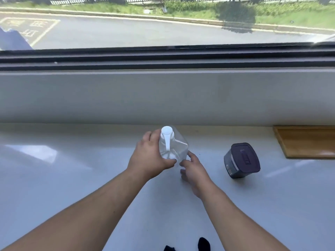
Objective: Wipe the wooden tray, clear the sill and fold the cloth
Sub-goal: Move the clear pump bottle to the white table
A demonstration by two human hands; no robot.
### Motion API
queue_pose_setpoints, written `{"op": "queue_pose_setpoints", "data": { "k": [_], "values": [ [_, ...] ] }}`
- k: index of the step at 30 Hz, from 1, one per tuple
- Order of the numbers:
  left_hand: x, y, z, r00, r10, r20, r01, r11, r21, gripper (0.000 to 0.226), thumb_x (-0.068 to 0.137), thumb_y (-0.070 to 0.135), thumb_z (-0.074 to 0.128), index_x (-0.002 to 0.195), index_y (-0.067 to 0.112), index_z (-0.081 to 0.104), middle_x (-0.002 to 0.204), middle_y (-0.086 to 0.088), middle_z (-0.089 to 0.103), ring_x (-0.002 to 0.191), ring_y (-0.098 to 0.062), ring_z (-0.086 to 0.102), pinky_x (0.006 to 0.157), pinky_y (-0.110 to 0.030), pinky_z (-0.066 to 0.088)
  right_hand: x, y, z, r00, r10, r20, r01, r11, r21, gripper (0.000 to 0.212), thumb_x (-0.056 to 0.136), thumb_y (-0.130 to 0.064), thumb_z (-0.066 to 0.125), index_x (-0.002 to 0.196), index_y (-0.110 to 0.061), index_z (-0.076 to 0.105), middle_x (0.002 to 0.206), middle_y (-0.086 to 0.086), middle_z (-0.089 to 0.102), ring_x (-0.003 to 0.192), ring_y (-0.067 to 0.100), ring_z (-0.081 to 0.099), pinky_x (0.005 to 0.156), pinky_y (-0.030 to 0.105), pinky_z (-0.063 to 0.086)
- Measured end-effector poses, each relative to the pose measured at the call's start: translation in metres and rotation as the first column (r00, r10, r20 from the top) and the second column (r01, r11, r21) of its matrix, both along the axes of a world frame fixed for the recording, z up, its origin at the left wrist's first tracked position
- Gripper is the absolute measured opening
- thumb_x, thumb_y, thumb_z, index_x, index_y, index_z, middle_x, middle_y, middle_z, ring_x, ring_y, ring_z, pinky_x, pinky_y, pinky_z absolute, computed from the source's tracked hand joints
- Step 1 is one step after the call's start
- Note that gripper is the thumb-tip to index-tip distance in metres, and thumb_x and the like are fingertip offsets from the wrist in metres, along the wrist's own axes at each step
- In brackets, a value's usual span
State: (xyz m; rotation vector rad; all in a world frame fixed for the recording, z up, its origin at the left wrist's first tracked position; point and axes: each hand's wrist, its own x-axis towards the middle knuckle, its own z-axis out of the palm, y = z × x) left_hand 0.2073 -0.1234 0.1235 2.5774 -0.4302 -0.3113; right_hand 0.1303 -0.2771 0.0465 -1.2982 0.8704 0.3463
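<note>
A clear plastic pump bottle (176, 146) with a white pump head stands on the white sill (72, 169) at the centre. My left hand (150, 154) is wrapped around its left side. My right hand (194, 170) touches its lower right corner with the fingertips. The wooden tray (306, 142) lies at the far right edge of the sill, partly cut off by the frame. No cloth is in view.
A dark grey lidded container (242, 161) stands on the sill between the bottle and the tray. Behind the sill rises a white ledge (163, 96) with the dark window frame above it. Two dark sock toes (204, 244) show at the bottom.
</note>
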Motion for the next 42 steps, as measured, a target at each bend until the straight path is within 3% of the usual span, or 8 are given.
{"op": "queue_pose_setpoints", "data": {
  "k": [2,6,13,18,23,32,38,42],
  "values": [
    [-0.001,0.021,0.005,0.999,0.036,0.018,-0.036,0.999,-0.018,0.102,0.066,0.056,0.086,0.152,0.038,0.035,0.142,0.010,0.045,0.128,-0.020,0.046,0.086,-0.033,0.045,0.004,0.020,0.007,1.000,0.004,0.017,-0.005,1.000,0.031,0.056,0.092,-0.023,0.058,0.143,-0.046,0.052,0.105,-0.011,0.070,0.089,0.021,0.063,0.079,0.031,0.054],
    [-0.009,0.083,0.017,0.989,0.145,0.014,-0.144,0.989,-0.034,0.103,0.068,0.060,0.083,0.154,0.042,0.030,0.145,0.014,0.043,0.130,-0.017,0.043,0.085,-0.031,0.041,0.009,0.072,0.028,0.995,0.092,0.046,-0.094,0.994,0.047,0.046,0.096,-0.027,0.061,0.138,-0.045,0.052,0.122,-0.008,0.066,0.110,0.023,0.067,0.094,0.036,0.055],
    [-0.067,0.271,0.044,0.924,0.382,0.010,-0.380,0.922,-0.067,0.104,0.063,0.068,0.078,0.153,0.045,0.033,0.145,0.016,0.044,0.127,-0.013,0.050,0.090,-0.034,0.053,0.001,0.237,0.063,0.925,0.374,0.064,-0.375,0.927,-0.001,0.054,0.099,-0.027,0.060,0.151,-0.035,0.047,0.123,-0.009,0.062,0.110,0.026,0.067,0.102,0.042,0.054],
    [-0.155,0.437,0.065,0.824,0.566,0.005,-0.564,0.821,-0.087,0.100,0.060,0.070,0.078,0.148,0.048,0.036,0.141,0.018,0.045,0.126,-0.012,0.051,0.092,-0.036,0.053,-0.043,0.399,0.094,0.785,0.618,0.049,-0.617,0.786,-0.036,0.045,0.099,-0.027,0.061,0.144,-0.032,0.054,0.126,-0.006,0.062,0.111,0.028,0.067,0.102,0.043,0.055],
    [-0.273,0.598,0.065,0.699,0.715,0.009,-0.713,0.698,-0.067,0.098,0.057,0.070,0.078,0.144,0.051,0.037,0.139,0.017,0.047,0.125,-0.013,0.051,0.089,-0.032,0.051,-0.113,0.573,0.095,0.555,0.832,-0.002,-0.831,0.555,-0.035,0.034,0.100,-0.029,0.060,0.134,-0.027,0.060,0.128,0.000,0.059,0.113,0.032,0.066,0.104,0.047,0.054],
    [-0.461,0.807,0.060,0.413,0.909,0.051,-0.911,0.413,0.015,0.101,0.061,0.068,0.079,0.149,0.045,0.035,0.147,0.013,0.047,0.122,-0.016,0.059,0.085,-0.031,0.048,-0.251,0.826,0.073,0.215,0.977,0.010,-0.976,0.215,0.022,0.039,0.093,-0.025,0.059,0.132,-0.030,0.058,0.120,-0.008,0.061,0.108,0.029,0.069,0.091,0.041,0.059],
    [-0.518,0.854,0.040,0.310,0.950,0.030,-0.951,0.311,-0.002,0.098,0.066,0.062,0.083,0.150,0.040,0.039,0.149,0.011,0.046,0.121,-0.015,0.061,0.087,-0.029,0.047,-0.301,0.897,0.053,0.138,0.989,-0.050,-0.990,0.139,0.020,0.048,0.090,-0.021,0.056,0.137,-0.031,0.053,0.117,-0.007,0.061,0.104,0.030,0.069,0.089,0.041,0.060],
    [-0.528,0.858,0.020,0.282,0.959,0.019,-0.958,0.283,-0.046,0.100,0.067,0.064,0.085,0.152,0.035,0.041,0.148,0.009,0.046,0.123,-0.015,0.061,0.095,-0.030,0.049,-0.313,0.906,0.038,0.161,0.984,-0.071,-0.987,0.163,0.020,0.055,0.089,-0.021,0.054,0.142,-0.034,0.052,0.120,-0.010,0.061,0.105,0.029,0.070,0.096,0.043,0.059]
  ]
}}
